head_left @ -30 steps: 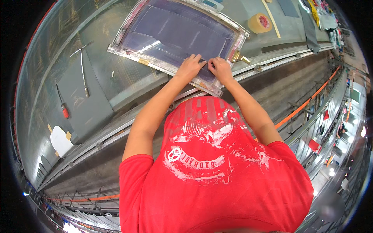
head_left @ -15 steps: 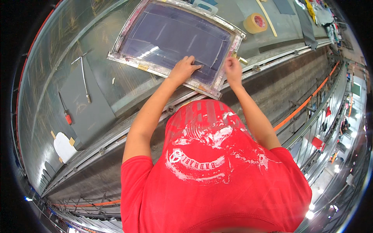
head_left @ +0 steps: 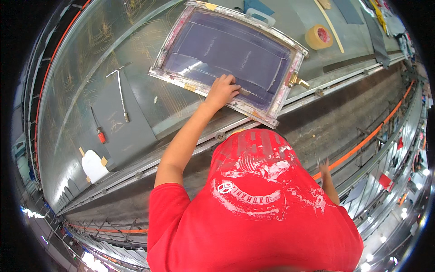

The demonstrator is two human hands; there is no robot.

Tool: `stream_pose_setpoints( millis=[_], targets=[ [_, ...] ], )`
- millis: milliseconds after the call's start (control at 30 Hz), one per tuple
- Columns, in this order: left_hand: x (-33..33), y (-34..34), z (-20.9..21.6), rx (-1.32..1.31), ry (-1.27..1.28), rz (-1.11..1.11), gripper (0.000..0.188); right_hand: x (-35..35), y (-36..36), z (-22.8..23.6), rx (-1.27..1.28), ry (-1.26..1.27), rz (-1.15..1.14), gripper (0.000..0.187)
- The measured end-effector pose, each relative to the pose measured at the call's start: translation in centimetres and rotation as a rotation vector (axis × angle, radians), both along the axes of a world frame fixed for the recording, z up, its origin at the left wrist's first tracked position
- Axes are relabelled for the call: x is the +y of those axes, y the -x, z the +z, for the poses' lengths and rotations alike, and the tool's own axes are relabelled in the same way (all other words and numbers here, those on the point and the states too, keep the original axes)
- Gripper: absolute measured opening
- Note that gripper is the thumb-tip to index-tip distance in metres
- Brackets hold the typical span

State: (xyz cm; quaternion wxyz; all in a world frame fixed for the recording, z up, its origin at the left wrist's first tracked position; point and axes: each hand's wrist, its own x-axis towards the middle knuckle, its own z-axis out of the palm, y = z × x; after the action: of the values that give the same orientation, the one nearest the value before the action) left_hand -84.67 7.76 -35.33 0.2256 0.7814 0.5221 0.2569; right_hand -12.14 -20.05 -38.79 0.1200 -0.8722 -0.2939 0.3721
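Observation:
A screen-printing frame (head_left: 283,106) with worn, paint-stained edges and dark purple mesh lies on the long table in front of me. My left hand (head_left: 223,92) rests at the frame's near side, fingers curled down together against the mesh. A thin pale strip edge shows beside the fingertips; whether they pinch it I cannot make out. My right hand (head_left: 324,168) is low at my right side, away from the frame, smeared by motion and partly covered by my red shirt. A brass-coloured clamp (head_left: 298,81) sits on the frame's right edge, and a grey handle (head_left: 260,17) on its far edge.
A tan tape roll (head_left: 319,37) and a thin wooden strip (head_left: 330,27) lie right of the frame. To the left are a T-handled wrench (head_left: 121,93), a red-handled screwdriver (head_left: 100,134) and a white rounded piece (head_left: 93,166). A metal rail (head_left: 181,146) edges the table.
My right hand has left the frame's right edge and dropped down to my right side. My left hand stays at the near side, its fingers now more curled. The view has shifted.

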Motion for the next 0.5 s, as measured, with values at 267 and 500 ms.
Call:
stream_pose_setpoints(
  millis=[267,500],
  targets=[
    [1.0,-0.1,1.2,0.031,0.149,-0.06,0.011,-5.1,-1.7,3.6,-0.338,0.221,-0.394,0.018],
    [3.6,-0.5,1.6,0.026,0.424,-0.159,0.011,3.8,0.7,-0.6,-0.474,-0.177,0.077,0.027]
  ],
)
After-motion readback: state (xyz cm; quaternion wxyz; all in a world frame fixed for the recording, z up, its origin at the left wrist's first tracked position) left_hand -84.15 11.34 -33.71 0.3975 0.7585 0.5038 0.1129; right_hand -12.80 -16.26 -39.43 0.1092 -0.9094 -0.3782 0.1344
